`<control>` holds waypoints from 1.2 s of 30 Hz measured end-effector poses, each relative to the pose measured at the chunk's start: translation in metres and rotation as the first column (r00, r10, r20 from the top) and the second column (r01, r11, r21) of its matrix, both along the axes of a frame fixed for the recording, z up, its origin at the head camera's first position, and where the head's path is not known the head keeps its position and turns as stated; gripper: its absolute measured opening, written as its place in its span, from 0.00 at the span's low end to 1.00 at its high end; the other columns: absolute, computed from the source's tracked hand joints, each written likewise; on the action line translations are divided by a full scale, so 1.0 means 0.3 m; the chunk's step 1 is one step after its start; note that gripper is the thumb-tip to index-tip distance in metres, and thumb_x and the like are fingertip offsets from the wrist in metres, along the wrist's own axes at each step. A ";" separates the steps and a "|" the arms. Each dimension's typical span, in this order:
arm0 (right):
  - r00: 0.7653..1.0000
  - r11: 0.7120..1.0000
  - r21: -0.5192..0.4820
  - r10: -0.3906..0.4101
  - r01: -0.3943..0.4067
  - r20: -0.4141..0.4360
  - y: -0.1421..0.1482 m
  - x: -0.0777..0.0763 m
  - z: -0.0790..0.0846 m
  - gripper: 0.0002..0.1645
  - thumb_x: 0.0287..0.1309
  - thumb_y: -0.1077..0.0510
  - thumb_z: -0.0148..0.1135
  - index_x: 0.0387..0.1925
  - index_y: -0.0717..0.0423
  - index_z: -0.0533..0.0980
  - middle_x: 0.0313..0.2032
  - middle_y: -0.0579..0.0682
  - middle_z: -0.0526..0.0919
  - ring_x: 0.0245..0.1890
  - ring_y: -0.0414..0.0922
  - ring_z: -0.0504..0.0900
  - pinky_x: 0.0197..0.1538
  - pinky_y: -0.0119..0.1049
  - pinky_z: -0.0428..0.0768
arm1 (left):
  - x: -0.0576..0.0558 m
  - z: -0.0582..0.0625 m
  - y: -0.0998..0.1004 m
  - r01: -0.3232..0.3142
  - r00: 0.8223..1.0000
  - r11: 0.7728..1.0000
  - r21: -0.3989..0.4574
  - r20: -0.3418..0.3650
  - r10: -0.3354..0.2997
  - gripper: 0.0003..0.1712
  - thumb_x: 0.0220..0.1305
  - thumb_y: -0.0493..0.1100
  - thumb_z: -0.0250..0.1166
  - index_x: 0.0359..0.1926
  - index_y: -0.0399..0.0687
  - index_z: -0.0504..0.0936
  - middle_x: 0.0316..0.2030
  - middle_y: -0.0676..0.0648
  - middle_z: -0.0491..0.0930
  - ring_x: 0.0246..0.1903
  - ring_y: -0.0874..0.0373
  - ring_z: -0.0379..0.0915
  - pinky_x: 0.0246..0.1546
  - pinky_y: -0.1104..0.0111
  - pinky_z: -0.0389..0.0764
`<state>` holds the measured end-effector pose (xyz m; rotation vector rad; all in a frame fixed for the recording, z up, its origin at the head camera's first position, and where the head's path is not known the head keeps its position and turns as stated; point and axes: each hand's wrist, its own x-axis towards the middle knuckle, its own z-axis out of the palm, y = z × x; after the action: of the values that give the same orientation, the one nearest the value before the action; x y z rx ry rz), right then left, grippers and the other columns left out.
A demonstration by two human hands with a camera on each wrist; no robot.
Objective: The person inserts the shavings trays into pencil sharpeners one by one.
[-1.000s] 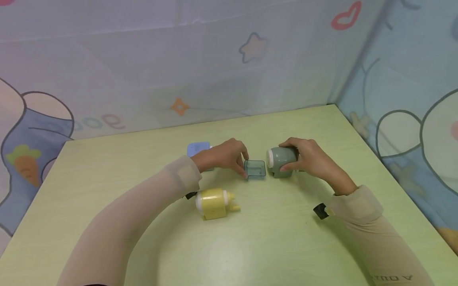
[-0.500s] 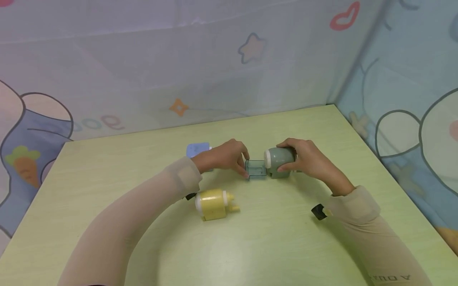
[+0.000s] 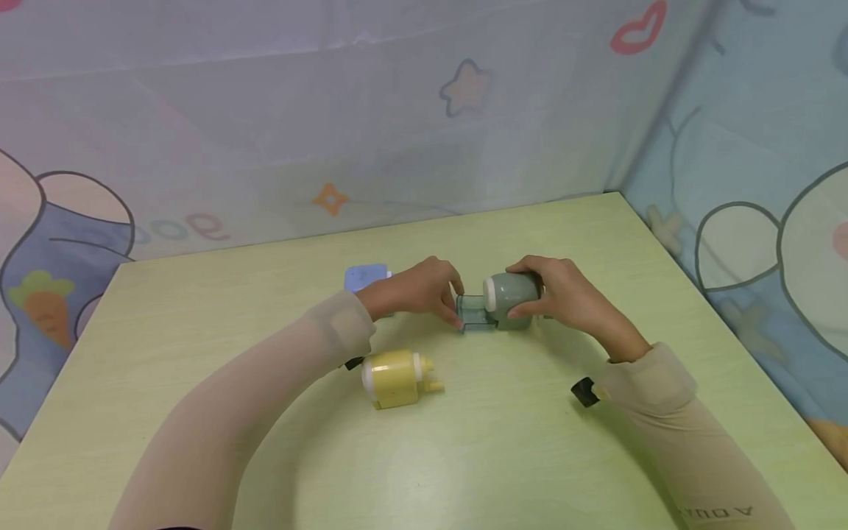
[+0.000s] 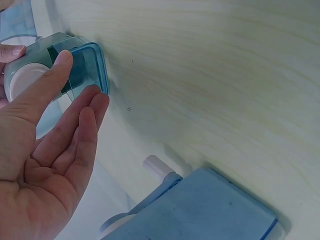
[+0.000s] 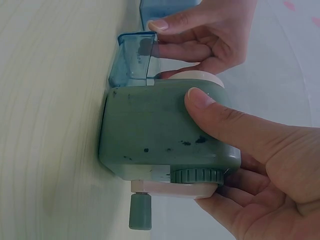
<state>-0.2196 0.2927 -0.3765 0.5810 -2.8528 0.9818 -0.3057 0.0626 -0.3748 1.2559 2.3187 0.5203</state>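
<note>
A green hand-crank pencil sharpener (image 3: 511, 293) lies on the table, its white round end facing left. My right hand (image 3: 563, 293) grips its body between thumb and fingers. The crank handle (image 5: 140, 210) shows in the right wrist view. A clear blue-green shavings drawer (image 3: 474, 315) is partly inside the sharpener's lower end, its outer part sticking out to the left. My left hand (image 3: 425, 287) pinches the drawer's outer end between thumb and fingertips.
A yellow pencil sharpener (image 3: 395, 378) lies in front of the left forearm. Behind the left wrist is a blue pencil sharpener (image 3: 364, 276), partly hidden by the hand. A printed cloth backdrop (image 3: 278, 147) stands along the table's back and right edges.
The right hand has moved the green sharpener leftward over the drawer, so less of the drawer shows. The left hand keeps its pinch, almost still.
</note>
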 end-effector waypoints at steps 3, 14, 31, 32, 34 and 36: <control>1.000 1.000 -0.001 0.007 -0.007 -0.010 -0.001 -0.001 -0.002 0.34 0.37 0.56 0.75 0.49 0.61 0.72 0.42 0.54 0.78 0.37 0.47 0.75 0.38 0.43 0.75 | -0.001 -0.001 0.001 0.002 1.000 1.000 0.002 -0.005 -0.002 0.31 0.47 0.48 0.72 0.50 0.33 0.74 0.28 0.52 0.82 0.27 0.72 0.75 0.37 0.73 0.74; 1.000 1.000 -0.002 0.010 -0.010 -0.005 -0.007 -0.007 -0.006 0.34 0.38 0.55 0.75 0.49 0.60 0.72 0.41 0.54 0.78 0.35 0.46 0.74 0.37 0.41 0.75 | -0.005 -0.003 0.000 -0.009 1.000 1.000 0.003 -0.011 0.009 0.32 0.47 0.49 0.72 0.49 0.33 0.75 0.28 0.52 0.82 0.26 0.72 0.74 0.36 0.73 0.75; 1.000 1.000 -0.007 0.019 -0.020 -0.011 -0.014 -0.011 -0.009 0.34 0.37 0.55 0.75 0.49 0.60 0.72 0.40 0.53 0.78 0.34 0.45 0.74 0.37 0.41 0.75 | -0.008 -0.006 0.005 -0.008 1.000 1.000 0.014 0.004 0.008 0.30 0.48 0.48 0.71 0.48 0.33 0.75 0.30 0.51 0.82 0.28 0.70 0.75 0.35 0.74 0.75; 1.000 1.000 -0.006 0.020 -0.020 -0.012 -0.015 -0.011 -0.009 0.34 0.37 0.55 0.75 0.49 0.60 0.72 0.40 0.53 0.78 0.34 0.45 0.74 0.37 0.41 0.75 | -0.008 -0.007 0.006 -0.006 1.000 1.000 0.020 -0.001 0.006 0.28 0.49 0.47 0.71 0.47 0.33 0.76 0.31 0.51 0.82 0.28 0.70 0.75 0.34 0.74 0.75; 1.000 1.000 -0.003 0.019 -0.019 -0.012 -0.015 -0.012 -0.009 0.34 0.37 0.55 0.75 0.49 0.60 0.72 0.40 0.53 0.78 0.34 0.45 0.74 0.37 0.41 0.74 | -0.008 -0.009 0.007 -0.001 1.000 0.999 0.032 -0.014 0.001 0.25 0.49 0.46 0.70 0.45 0.34 0.77 0.32 0.49 0.82 0.29 0.69 0.75 0.33 0.74 0.76; 1.000 1.000 0.000 0.016 -0.016 -0.011 -0.016 -0.013 -0.010 0.34 0.37 0.55 0.75 0.49 0.60 0.72 0.40 0.53 0.78 0.35 0.45 0.73 0.37 0.41 0.74 | -0.008 -0.011 0.007 0.002 1.000 0.999 0.045 -0.023 -0.001 0.23 0.50 0.45 0.70 0.44 0.34 0.78 0.33 0.48 0.82 0.29 0.69 0.75 0.32 0.75 0.76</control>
<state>-0.2234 0.2880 -0.3794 0.6083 -2.8427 0.9785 -0.3081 0.0647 -0.3780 1.2904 2.3376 0.5630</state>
